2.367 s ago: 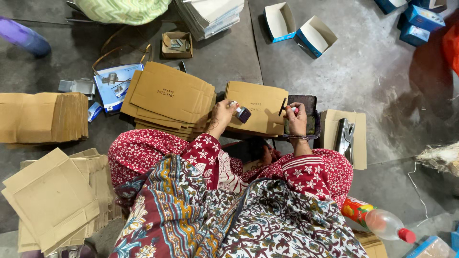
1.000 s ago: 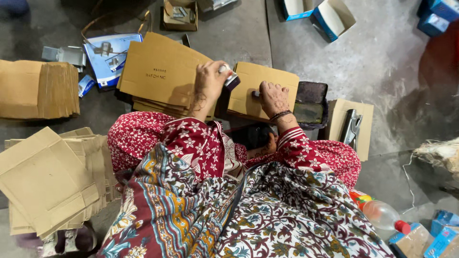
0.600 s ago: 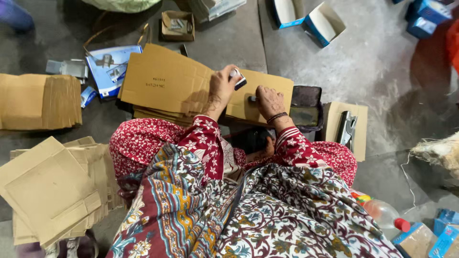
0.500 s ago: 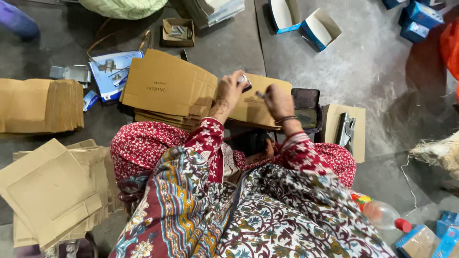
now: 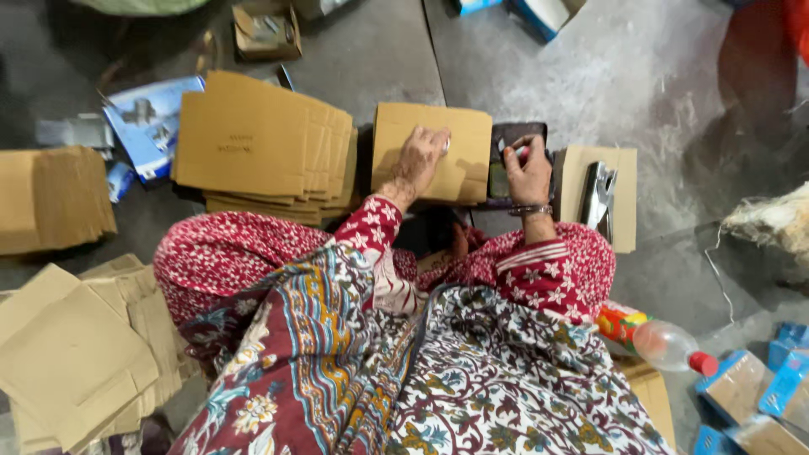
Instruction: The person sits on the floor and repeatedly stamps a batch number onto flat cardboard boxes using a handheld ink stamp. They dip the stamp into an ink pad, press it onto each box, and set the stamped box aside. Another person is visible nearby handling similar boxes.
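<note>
The person is sitting on the grey concrete floor (image 5: 522, 67), working on a flat brown cardboard box blank (image 5: 468, 156) lying just ahead of the knees. The left hand (image 5: 421, 157) is pressing down on the blank, fingers curled around a small pale object; what it is I cannot tell. The right hand (image 5: 528, 173) is resting over a dark rectangular pad (image 5: 506, 135) just beside the blank, its grip closed on a small reddish item. This looks like a stamping step. A stack of similar brown cardboard blanks (image 5: 253, 143) is lying to the left.
</note>
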Demonstrator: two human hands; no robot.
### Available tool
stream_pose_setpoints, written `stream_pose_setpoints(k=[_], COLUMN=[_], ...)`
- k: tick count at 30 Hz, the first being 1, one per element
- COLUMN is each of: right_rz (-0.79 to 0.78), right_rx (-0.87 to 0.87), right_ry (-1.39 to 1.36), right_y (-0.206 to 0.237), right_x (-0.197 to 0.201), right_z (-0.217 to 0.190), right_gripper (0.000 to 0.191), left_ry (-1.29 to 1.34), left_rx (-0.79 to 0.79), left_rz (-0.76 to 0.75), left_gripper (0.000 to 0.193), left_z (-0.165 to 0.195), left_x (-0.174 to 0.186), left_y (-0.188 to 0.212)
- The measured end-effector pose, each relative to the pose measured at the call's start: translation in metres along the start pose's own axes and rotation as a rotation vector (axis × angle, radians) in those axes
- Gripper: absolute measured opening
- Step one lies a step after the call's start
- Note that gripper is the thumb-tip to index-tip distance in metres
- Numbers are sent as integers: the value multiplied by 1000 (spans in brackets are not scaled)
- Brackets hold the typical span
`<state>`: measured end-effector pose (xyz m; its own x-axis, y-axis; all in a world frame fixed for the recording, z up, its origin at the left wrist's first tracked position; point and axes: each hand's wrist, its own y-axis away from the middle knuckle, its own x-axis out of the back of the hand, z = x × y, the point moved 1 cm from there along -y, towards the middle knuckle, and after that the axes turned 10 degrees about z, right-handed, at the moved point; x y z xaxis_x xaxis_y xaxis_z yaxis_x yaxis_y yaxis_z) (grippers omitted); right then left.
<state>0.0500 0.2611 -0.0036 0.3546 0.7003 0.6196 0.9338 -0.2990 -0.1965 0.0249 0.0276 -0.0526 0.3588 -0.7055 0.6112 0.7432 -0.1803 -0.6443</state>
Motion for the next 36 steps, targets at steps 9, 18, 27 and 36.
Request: stream_pose_setpoints(k=[9,18,27,36], right_rz=[-130,-144,-105,-48], right_rx=[-342,-293,-424,-617], right_ry=[-725,-704,-843,-1034], right_y=[-2,3,0,-4], right_x=[-16,-36,-34,-21], right_z=[-12,-28,-14,-2], right_gripper=[15,16,13,9], left_ry=[448,380,348,265], left_rx=[866,1077,1100,1071], left_rz=[207,-5,-10,-91], left_gripper=[22,30,33,30], left_z=[-66,-55,-59,-50], left_x=[76,77,70,66], left_y=[-32,26,32,29])
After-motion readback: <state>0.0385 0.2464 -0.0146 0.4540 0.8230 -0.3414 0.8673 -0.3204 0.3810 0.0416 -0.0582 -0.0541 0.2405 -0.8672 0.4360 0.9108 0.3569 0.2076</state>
